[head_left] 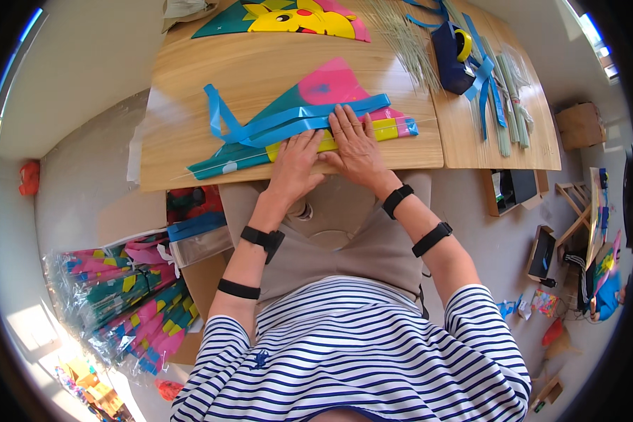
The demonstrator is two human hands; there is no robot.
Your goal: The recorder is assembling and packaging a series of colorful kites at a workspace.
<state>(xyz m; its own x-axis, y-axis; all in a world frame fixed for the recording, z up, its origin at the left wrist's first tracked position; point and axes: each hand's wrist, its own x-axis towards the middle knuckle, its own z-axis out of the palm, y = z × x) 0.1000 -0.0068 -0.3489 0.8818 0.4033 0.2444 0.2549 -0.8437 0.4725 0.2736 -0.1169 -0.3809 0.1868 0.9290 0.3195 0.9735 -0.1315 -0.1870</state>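
A folded kite (260,155) of thin teal, pink and yellow sheet lies across the table's near edge. Thin pale rods run along its near edge. Over it lies a blue ribbon (281,121), looped at its left end. My left hand (295,165) rests on the kite's near side, fingers stretched out over the ribbon's lower edge. Just right of it, my right hand (359,148) lies flat with fingers reaching across the ribbon and the yellow strip. The thumbs are close together, and neither hand grips anything. What lies under the palms is hidden.
A kite panel with a yellow cartoon face (295,20) lies at the table's far side. Loose thin rods (404,42), a dark blue tape dispenser (451,60) and bundled rods (510,98) are at right. Packed kites (126,302) fill the lower left beside a cardboard box (207,281).
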